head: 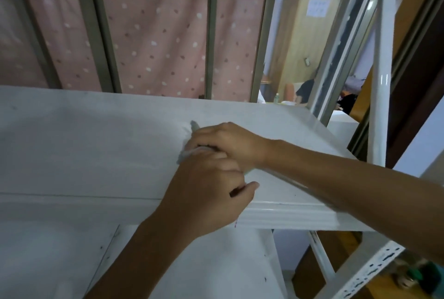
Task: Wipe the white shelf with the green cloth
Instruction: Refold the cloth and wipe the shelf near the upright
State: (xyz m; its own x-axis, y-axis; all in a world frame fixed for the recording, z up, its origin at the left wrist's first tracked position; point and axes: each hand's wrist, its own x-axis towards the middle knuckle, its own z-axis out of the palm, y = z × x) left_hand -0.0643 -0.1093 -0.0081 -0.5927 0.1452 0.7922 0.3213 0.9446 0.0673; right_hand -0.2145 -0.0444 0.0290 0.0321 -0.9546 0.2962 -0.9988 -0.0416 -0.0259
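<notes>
The main risk is a poor wipe. The green cloth (184, 154) is bunched into a small wad, so only a narrow strip of it would meet the white shelf (84, 142), and strokes could leave streaks or miss patches. Both hands crowd the same spot near the front edge, toward the right end of the shelf. A stroke pulled toward the person could drag the wad over that edge and drop it onto the lower shelf (216, 274). Pressing hard with two hands near the edge could also rock the shelf on its frame, though nothing here shows how firmly it is fixed.

The cloth lies on the shelf top, almost wholly under the right hand (228, 144). That hand's fingers (201, 137) bend down over the cloth and hold it against the surface. One pale tip pokes out just beyond the knuckles on the far side, and a crumpled fold shows at the fingertips on the left. The left hand (206, 185) lies just in front, with its thumb out toward the front edge. Its fingers reach into the fold and under the right hand, so I cannot tell whether they grip the cloth or only touch it.
</notes>
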